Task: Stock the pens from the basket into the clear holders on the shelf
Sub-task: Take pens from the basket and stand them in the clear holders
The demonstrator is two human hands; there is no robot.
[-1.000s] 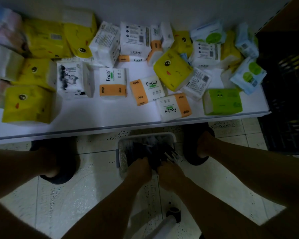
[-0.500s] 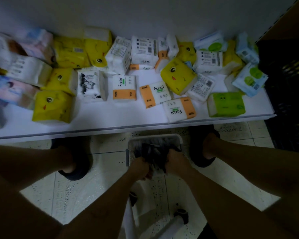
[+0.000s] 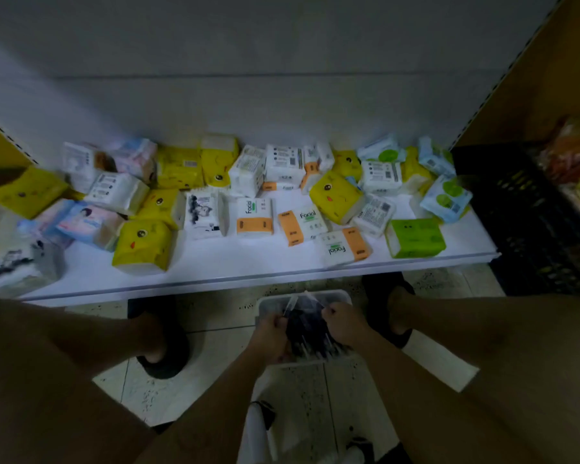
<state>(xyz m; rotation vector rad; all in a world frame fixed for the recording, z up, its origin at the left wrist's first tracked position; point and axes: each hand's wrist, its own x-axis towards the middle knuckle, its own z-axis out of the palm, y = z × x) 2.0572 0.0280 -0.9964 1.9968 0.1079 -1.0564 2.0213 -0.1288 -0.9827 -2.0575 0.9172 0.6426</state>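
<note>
Presently, the fingers of the left hand [image 3: 271, 333] are curled inward and closed on the left side of a dark bundle of pens [image 3: 303, 328]. The fingers of the right hand [image 3: 343, 322] are likewise curled and closed on the bundle's right side. The light is dim, so single fingers cannot be told apart. The pens sit between the two hands, in the lower centre of the frame, with pale tips fanning out toward the bottom edge of the bundle. The bundle lies over the white basket [image 3: 329, 294], which stands on the tiled floor [image 3: 215, 380] just below the shelf edge. Whether the pens are touching the basket's bottom cannot be determined.

Both forearms run down toward the lower corners of the frame. A foot in a dark slipper [image 3: 163, 356] stands left of the basket, another [image 3: 387, 296] right of it.

Above, a white shelf [image 3: 248, 271] spans the frame's middle, loaded with tissue packs [image 3: 254, 216] in yellow, white, orange and green wrappers. A black crate [image 3: 523, 216] stands at the right edge.
</note>
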